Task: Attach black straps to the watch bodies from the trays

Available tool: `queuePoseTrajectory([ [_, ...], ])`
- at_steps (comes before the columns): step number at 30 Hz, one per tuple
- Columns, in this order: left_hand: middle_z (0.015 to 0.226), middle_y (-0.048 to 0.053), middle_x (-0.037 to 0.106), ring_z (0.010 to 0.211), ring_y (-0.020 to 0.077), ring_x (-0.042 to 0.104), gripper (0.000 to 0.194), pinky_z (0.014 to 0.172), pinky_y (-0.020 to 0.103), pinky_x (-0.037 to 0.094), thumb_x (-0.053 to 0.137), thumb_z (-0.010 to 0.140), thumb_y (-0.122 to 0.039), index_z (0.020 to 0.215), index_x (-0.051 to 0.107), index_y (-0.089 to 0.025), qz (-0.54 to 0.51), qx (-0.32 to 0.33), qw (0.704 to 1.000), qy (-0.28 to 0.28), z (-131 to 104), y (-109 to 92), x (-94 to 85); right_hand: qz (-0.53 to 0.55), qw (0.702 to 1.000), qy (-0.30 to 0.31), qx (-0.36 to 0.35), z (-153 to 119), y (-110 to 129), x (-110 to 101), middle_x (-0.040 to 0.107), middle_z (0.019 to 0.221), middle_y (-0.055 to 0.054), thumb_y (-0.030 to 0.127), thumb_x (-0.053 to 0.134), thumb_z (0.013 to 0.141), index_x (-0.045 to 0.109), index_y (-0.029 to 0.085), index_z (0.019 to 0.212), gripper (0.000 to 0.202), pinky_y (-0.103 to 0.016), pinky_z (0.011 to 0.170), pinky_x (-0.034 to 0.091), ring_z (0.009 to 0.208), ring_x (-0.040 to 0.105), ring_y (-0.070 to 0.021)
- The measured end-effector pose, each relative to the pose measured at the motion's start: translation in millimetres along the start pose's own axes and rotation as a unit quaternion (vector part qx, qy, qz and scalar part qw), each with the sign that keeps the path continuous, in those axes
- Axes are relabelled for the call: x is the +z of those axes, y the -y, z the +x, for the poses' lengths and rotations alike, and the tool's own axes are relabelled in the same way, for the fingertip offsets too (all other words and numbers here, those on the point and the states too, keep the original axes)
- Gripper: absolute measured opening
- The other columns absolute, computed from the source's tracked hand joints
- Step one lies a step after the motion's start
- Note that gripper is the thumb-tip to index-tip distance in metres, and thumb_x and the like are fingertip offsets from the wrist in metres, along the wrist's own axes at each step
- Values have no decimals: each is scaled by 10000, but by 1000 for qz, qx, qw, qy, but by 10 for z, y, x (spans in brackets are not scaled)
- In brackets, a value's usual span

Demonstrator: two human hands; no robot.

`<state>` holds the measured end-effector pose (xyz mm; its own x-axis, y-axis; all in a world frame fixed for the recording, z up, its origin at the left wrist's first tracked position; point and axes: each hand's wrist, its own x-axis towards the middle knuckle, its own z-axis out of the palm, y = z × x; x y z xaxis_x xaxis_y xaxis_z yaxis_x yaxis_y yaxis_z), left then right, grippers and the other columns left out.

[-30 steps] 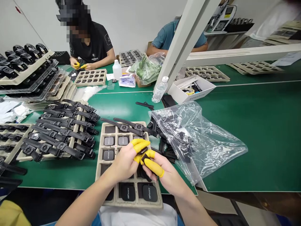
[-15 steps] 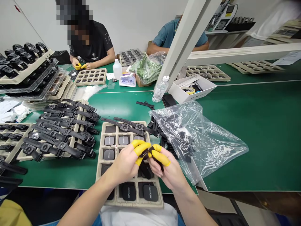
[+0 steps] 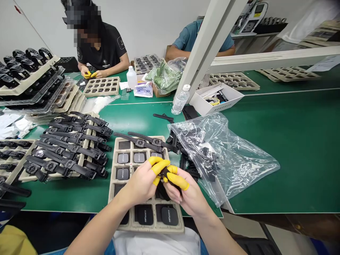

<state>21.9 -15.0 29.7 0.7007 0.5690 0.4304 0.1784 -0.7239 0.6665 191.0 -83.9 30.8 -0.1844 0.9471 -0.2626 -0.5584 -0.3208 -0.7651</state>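
At the far left, black watches with long straps (image 3: 67, 147) lie across a beige moulded tray, most slanting from upper left down to lower right. Right of them, a beige compartment tray (image 3: 181, 221) holds dark square pieces (image 3: 123, 173); two black watches (image 3: 148, 141) slant across its far end the same way. Over this tray's right side, the left hand (image 3: 142, 180), in yellow finger covers, pinches a small dark piece (image 3: 163, 172) from the left. The right hand (image 3: 187, 187), likewise covered, grips it from the right. Fingers hide much of it, so its long axis cannot be told; a black band (image 3: 162, 192) points down toward the person beneath. Farther right lies a clear plastic bag (image 3: 247, 166).
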Motion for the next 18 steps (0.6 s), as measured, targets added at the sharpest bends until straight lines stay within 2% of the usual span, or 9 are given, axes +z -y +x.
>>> queuePoseTrajectory([
  [5,1314,180,596,1233,297,592,535,1057,483,552,434,1020,-177,1554,405,-186,-33,20,999,35,49,-86,-87,-5,1000,-11,6,-17,45,15,361,452,125,581,766,880,561,206,876,427,-183,391,193,399,194,-56],
  [11,1172,176,637,1097,310,620,451,984,507,570,486,960,-198,1405,524,-135,106,31,993,39,75,-148,-79,-63,998,-11,28,-23,85,-24,343,469,127,611,743,892,576,198,892,446,-185,398,193,418,193,-61],
  [14,1165,178,645,1087,295,622,418,955,467,590,458,976,-182,1383,539,-123,79,25,995,49,105,-169,-97,-73,997,-2,25,-26,54,-53,343,462,125,630,735,899,583,196,884,460,-192,403,202,412,198,-63],
  [18,1257,179,641,1177,296,627,474,995,450,589,467,1022,-221,1493,455,-165,6,18,998,68,114,-188,-140,-93,995,10,-18,-56,10,-103,365,456,109,675,676,928,580,211,878,477,-223,414,235,401,228,-79],
])
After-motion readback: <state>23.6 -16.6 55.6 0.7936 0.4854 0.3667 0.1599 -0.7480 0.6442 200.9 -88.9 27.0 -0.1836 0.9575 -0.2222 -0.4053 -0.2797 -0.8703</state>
